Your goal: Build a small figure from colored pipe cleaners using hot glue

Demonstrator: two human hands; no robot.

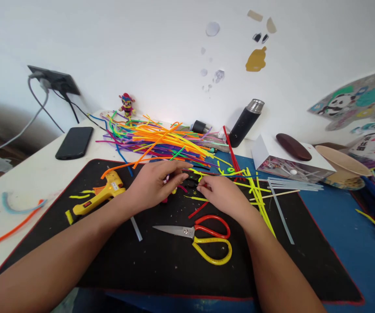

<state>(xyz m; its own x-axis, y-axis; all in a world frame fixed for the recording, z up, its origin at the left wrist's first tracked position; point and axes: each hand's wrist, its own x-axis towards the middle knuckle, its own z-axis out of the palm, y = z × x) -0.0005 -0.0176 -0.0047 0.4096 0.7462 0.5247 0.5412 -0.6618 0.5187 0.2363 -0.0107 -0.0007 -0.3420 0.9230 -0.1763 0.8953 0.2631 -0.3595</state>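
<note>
My left hand (157,181) is curled over the black mat, thumb and forefinger close together. Bits of pink and red show under its palm, mostly hidden, so what it holds is unclear. My right hand (220,192) is pinched just to the right, its fingertips beside a short yellow pipe cleaner (192,173). A small dark object lies between the two hands, too covered to name. Nearer to me are scissors (194,232) with one red and one yellow handle, blades pointing left. Past my left wrist lies a yellow hot glue gun (101,195).
Behind my hands spreads a pile of coloured pipe cleaners (171,141). A black thermos (246,123), a white box (266,152) and clear glue sticks (293,184) are to the right. A phone (74,143) and a small figurine (127,105) are at the left and back.
</note>
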